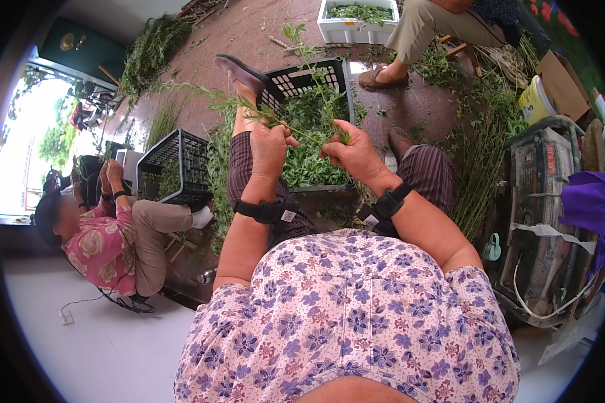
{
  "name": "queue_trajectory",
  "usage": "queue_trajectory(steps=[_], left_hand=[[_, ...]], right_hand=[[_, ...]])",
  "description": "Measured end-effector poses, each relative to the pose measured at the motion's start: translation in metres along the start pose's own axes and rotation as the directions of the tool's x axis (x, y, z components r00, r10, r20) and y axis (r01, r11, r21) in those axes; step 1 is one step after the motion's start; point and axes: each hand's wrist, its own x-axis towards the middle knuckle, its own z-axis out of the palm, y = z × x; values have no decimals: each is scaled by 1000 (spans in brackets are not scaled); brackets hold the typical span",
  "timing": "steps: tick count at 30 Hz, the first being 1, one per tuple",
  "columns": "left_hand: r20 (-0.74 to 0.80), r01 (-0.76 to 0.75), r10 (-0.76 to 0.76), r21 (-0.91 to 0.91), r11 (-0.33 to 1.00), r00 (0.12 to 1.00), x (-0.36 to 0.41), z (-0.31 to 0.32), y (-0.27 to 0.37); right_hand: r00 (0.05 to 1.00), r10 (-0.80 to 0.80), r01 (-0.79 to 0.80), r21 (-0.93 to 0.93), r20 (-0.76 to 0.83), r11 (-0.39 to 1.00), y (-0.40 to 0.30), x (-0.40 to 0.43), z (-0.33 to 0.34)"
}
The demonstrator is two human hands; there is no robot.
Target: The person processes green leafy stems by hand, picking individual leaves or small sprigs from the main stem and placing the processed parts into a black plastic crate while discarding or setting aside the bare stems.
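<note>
Both of my hands are raised over a black plastic crate (350, 90) that holds a heap of green leafy sprigs (315, 163). My left hand (272, 146) pinches a long leafy stem (222, 101), whose leafy end reaches out to the upper left. Between thumb and fingers, my right hand (350, 151) grips another leafy sprig (325, 101) that points upward. A thin bare stalk runs between the two hands. Black straps circle both wrists. The crate stands on the floor between my legs.
A second black crate (181, 166) lies tilted at left, beside a seated co-worker (101, 226). A white foam box (358, 31) of leaves stands ahead, near another person's leg (413, 35). Cut stalks (484, 156) lie at right by a dusty machine (544, 201); more plants (154, 55) are piled at upper left.
</note>
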Motion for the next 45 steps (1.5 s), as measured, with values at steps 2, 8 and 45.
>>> queue_trajectory(steps=[2,8,45], left_hand=[[-4,-19,19,9,1000,1000,-1,2,-1],[-11,-21,21,-16,1000,1000,5,-1,-16],[481,332,-93,-441,834,872,11,4,-8]], right_hand=[[1000,-7,7,-5,1,1000,-1,0,0],[1000,-25,25,-31,0,999,1,1,1],[987,72,-103,228,141,968,3,-1,-11]])
